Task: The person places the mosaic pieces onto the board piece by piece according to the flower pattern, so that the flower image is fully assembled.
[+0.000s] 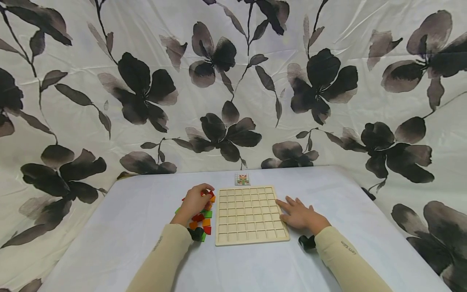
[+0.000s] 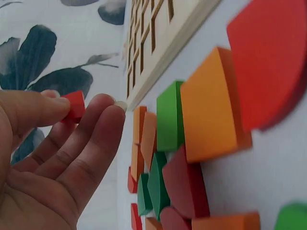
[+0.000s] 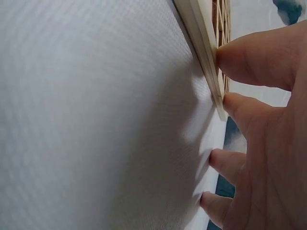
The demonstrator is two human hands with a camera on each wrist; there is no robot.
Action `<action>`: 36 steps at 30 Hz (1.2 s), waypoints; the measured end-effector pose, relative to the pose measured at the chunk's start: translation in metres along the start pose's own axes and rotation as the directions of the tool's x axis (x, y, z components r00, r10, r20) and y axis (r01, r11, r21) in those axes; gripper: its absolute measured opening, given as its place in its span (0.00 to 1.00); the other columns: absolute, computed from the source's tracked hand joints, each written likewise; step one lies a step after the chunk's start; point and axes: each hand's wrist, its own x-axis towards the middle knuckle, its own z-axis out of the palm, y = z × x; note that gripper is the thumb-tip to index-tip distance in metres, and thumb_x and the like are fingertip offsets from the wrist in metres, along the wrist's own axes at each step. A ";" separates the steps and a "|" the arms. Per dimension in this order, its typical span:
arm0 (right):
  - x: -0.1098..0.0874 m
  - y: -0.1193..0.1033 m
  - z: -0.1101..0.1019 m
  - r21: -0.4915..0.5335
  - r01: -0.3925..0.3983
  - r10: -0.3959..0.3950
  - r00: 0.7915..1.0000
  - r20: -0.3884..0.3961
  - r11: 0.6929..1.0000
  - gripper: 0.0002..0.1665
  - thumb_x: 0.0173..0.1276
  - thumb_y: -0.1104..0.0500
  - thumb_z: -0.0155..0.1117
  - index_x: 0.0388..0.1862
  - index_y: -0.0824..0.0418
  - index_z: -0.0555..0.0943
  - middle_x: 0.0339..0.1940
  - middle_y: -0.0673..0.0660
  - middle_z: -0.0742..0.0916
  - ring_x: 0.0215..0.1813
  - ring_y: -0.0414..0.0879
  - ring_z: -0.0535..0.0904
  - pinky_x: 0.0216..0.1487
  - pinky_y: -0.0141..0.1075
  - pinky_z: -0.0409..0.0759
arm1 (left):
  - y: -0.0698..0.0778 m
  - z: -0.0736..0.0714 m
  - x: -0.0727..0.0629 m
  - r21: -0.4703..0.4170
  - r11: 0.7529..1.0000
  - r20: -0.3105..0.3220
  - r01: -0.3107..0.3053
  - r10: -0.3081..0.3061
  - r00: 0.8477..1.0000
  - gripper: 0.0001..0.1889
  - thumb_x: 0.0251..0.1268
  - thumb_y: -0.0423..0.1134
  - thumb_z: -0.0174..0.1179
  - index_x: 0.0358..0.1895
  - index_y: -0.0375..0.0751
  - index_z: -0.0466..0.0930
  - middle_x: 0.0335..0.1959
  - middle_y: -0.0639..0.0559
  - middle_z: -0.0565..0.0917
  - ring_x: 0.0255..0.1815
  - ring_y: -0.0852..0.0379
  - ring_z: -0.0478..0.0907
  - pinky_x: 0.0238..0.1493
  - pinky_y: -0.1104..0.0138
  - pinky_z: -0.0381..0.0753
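Note:
Between its thumb and fingers, my left hand pinches a small red block, held above a loose pile of blocks left of the board. Orange, green and red blocks lie beneath that hand, some flat-sided and some with a rounded edge. A pale wooden grid board lies flat on the table, its square cells bare. My right hand rests at the board's right edge, thumb and a finger touching the rim and the other fingertips on the cloth.
A small card with a coloured pattern lies just beyond the board's far edge. White cloth covers the table. Behind it hangs a curtain with dark flowers. Black straps sit at both wrists.

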 end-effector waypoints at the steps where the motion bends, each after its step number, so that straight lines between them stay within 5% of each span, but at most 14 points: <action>1: 0.000 0.000 0.000 -0.001 0.000 0.000 1.000 -0.001 1.000 0.36 0.73 0.43 0.47 0.78 0.45 0.54 0.79 0.62 0.56 0.77 0.70 0.47 0.64 0.77 0.45 | 0.001 0.001 0.000 0.010 1.000 0.000 -0.013 0.013 1.000 0.14 0.69 0.36 0.55 0.56 0.46 0.78 0.42 0.45 0.78 0.27 0.54 0.79 0.30 0.68 0.80; 12: -0.003 -0.002 0.000 0.008 0.002 -0.002 1.000 -0.008 1.000 0.36 0.73 0.43 0.47 0.78 0.46 0.54 0.79 0.63 0.56 0.77 0.71 0.47 0.64 0.77 0.44 | 0.014 0.014 0.006 -0.009 0.997 0.009 -0.070 0.070 0.997 0.11 0.61 0.35 0.61 0.47 0.44 0.82 0.38 0.48 0.80 0.33 0.54 0.77 0.32 0.67 0.79; 22: -0.001 0.000 0.002 -0.004 -0.007 0.007 1.000 -0.016 1.000 0.36 0.73 0.43 0.46 0.78 0.45 0.54 0.79 0.62 0.56 0.77 0.71 0.47 0.64 0.77 0.45 | 0.030 0.029 0.014 0.095 0.985 0.001 -0.142 0.143 0.990 0.04 0.58 0.34 0.63 0.36 0.42 0.84 0.32 0.50 0.83 0.32 0.54 0.76 0.34 0.66 0.77; 36: 0.000 0.002 0.004 0.001 0.006 -0.006 1.000 -0.016 1.000 0.36 0.74 0.43 0.45 0.78 0.45 0.54 0.80 0.62 0.55 0.77 0.71 0.46 0.64 0.77 0.44 | 0.042 0.057 0.030 0.200 0.945 0.083 -0.259 0.247 0.965 0.06 0.64 0.32 0.60 0.42 0.36 0.83 0.33 0.48 0.83 0.33 0.55 0.76 0.38 0.64 0.79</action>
